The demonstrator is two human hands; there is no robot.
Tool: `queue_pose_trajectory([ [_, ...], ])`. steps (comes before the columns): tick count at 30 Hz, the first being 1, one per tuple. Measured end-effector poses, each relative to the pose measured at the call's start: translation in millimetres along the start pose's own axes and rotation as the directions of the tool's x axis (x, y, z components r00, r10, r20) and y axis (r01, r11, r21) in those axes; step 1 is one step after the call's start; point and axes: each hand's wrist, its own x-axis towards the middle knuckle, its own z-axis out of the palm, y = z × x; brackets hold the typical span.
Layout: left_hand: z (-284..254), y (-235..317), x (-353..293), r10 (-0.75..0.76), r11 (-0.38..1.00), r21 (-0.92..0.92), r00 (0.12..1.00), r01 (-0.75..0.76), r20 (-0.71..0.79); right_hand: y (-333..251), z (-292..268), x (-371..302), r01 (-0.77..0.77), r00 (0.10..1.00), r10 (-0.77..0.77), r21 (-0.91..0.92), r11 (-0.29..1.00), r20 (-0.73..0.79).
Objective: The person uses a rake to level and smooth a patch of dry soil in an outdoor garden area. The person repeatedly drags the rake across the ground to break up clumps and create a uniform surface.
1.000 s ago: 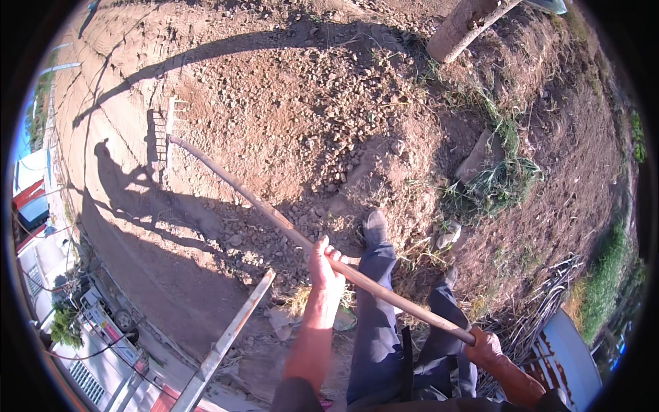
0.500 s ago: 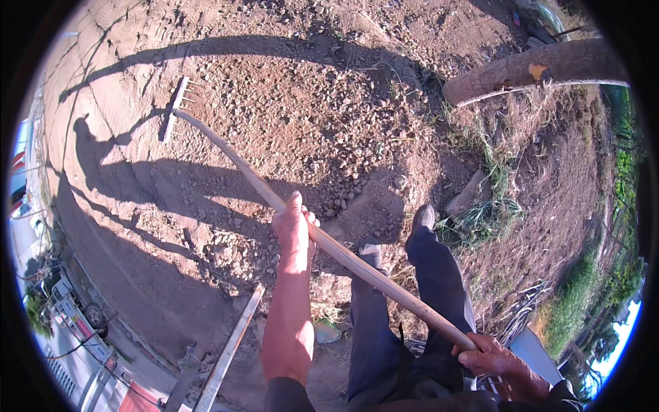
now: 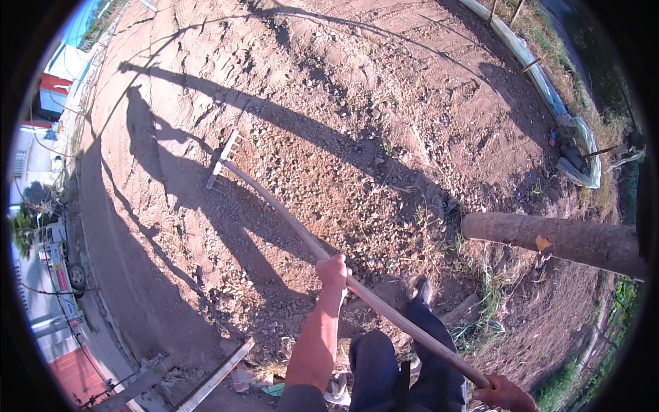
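A long wooden-handled rake (image 3: 285, 216) slants across the view from upper left to lower right. My left hand (image 3: 333, 272) is wrapped round the middle of its handle, the arm stretched out. Close to my right leg, my right hand (image 3: 504, 394) grips the handle's near end. The pale rake head (image 3: 222, 159), with short teeth, rests on or just above the soil; contact is hard to make out. Beside and below it spreads loose, clumpy brown soil (image 3: 329, 185).
A tree trunk (image 3: 549, 235) juts in from the right. A metal bar (image 3: 216, 374) stands at the lower left. Grass tufts (image 3: 484, 323) grow near my shoe (image 3: 421, 291). Plastic sheeting (image 3: 580, 154) lies along the far right edge. A parked vehicle (image 3: 62, 268) is at the far left.
The view has tilted up, so the ground and trunk appear lower. Both hands keep their hold on the rake; its head shows farther right and lower in the picture.
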Motion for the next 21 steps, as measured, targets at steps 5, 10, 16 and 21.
queue_pose_trajectory([
  [5,69,18,6,-0.015,0.990,-0.138,0.999,0.020,0.033,-11,-72,33,0.082,0.991,-0.094,-0.122,0.989,-0.092],
  [10,95,57,13,-0.079,0.987,-0.141,0.996,0.071,-0.050,-77,-117,18,0.099,0.987,-0.134,-0.318,0.943,-0.089],
  [16,147,117,9,-0.171,0.974,-0.164,0.983,0.157,-0.073,-162,-170,-34,0.107,0.955,-0.206,-0.402,0.909,-0.213],
  [21,169,158,22,-0.160,0.967,-0.209,0.985,0.144,-0.063,-229,-207,-61,0.123,0.922,-0.288,-0.510,0.852,-0.260],
])
